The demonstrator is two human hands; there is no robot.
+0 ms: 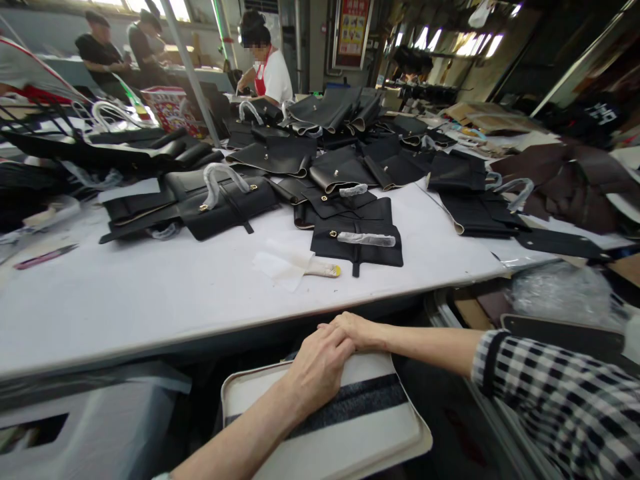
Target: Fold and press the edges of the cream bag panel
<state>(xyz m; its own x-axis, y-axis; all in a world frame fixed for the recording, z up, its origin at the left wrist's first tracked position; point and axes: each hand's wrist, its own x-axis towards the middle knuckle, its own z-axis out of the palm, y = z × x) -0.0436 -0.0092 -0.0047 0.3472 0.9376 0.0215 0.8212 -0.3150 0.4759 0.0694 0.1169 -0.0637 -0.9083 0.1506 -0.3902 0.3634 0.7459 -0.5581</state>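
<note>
- L hand [317, 367] & R hand [353, 330] are meeting at far edge of white striped piece [360, 433]; fingers curling, grip hidden, can't tell if holding.
- White striped piece is lying in front of counter [150, 287], nr person's side.
- Blk bag pieces [370, 255] w/ wrapped handles are lying on counter, yellow-tipped item [324, 269] resting nearby.

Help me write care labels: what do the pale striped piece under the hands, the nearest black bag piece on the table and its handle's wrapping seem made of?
Pale striped piece: matte face suggests canvas or coated fabric; no weave is clear.
Black bag piece: smooth, softly shiny, perhaps leather or imitation leather.
Handle wrapping: glossy, wrinkled, translucent, probably plastic film.
</note>
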